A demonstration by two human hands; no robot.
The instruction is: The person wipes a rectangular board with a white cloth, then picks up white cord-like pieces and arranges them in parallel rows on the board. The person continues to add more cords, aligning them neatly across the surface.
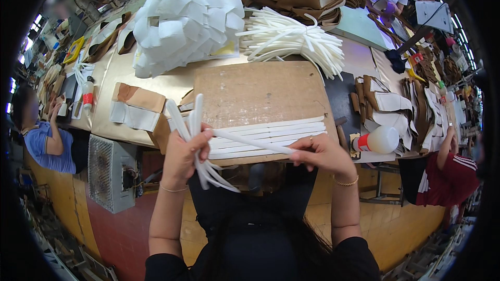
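In my left hand (186,151), closed in a fist, is a bunch of white foam-like strips (178,117), their ends sticking out above and below the fingers. One white strip (250,142) stretches from the left hand across to my right hand (322,152), whose fingers pinch its other end. Below that strip, several white strips (281,128) lie side by side along the near edge of a brown board (255,91). Both hands are over the board's near edge. What part of the strip the right fingertips cover is hidden.
Behind the board lie a tied bundle of white strips (294,36) and a heap of white pieces (187,23). Brown and white pieces (136,105) are at left. A white bottle (379,139) lies at right. A metal-cased box (110,171) stands below the table. Other people work at both sides.
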